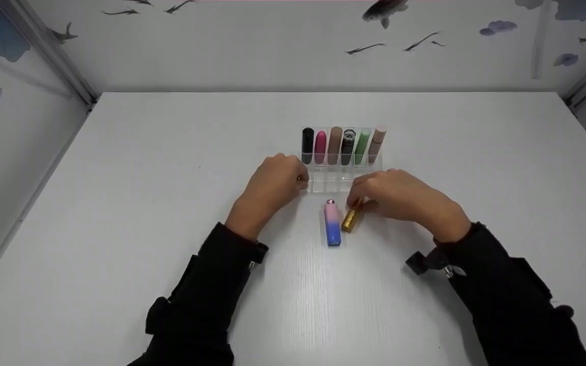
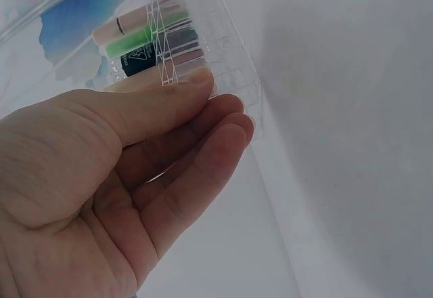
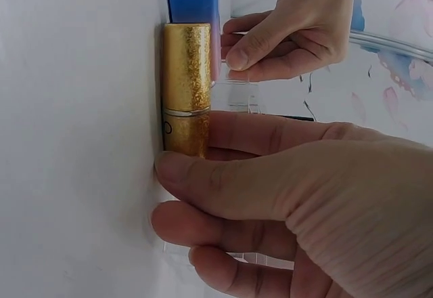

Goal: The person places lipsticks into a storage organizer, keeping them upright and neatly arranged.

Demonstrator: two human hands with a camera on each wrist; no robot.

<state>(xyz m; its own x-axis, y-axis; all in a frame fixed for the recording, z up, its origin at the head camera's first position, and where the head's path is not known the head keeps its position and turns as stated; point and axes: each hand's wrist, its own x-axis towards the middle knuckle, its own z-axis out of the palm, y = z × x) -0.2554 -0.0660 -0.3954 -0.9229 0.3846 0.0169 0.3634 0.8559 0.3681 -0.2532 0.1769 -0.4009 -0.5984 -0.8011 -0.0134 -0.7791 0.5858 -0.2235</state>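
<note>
A clear lipstick holder (image 1: 345, 173) stands on the table with a row of tubes in its back slots; its front slots show bare. My left hand (image 1: 279, 181) pinches the holder's left front corner; in the left wrist view the thumb (image 2: 193, 84) lies over the clear plastic. Thumb and fingers of my right hand (image 1: 394, 195) grip one end of a gold lipstick (image 3: 187, 71) just in front of the holder. Left of it, a pink-and-blue lipstick (image 1: 332, 226) lies on the table with its sparkly end toward the holder.
In the back row stand a black tube (image 1: 308, 145), a magenta one (image 1: 320, 147), a brown one (image 1: 334, 145), a dark patterned one (image 1: 348, 146), a green one (image 1: 362, 146) and a beige one (image 1: 377, 145). Patterned panels (image 1: 272, 51) border the white table (image 1: 145, 203).
</note>
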